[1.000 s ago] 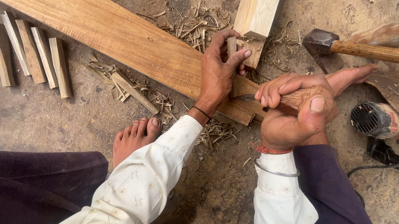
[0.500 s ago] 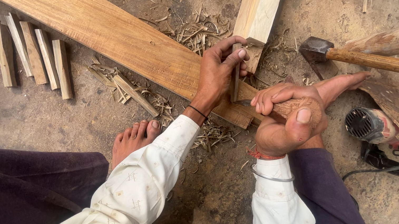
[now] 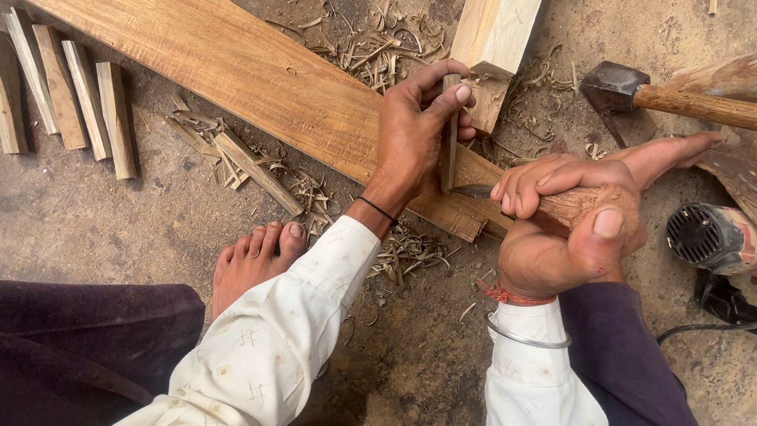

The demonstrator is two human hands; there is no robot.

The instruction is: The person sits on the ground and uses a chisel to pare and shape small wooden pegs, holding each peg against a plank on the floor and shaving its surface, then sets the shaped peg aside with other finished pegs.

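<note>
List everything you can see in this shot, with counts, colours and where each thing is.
long plank: one, tan, diagonal across the upper left
small wood strip: one, pale, upright on the plank's end
wood-handled tool: one, brown, lying across the plank's end
short wood pieces: five, tan, in a row at left
square beam: one, pale, top centre
hammer: one, dark head, upper right
power tool: one, grey and red, right
shavings: many, pale, on the ground
bare foot: one, centre
left hand: steadies the strip
right hand: grip closed on the tool

Bare dirt floor [image 3: 92,229], scattered wood shavings [image 3: 374,50]
</note>
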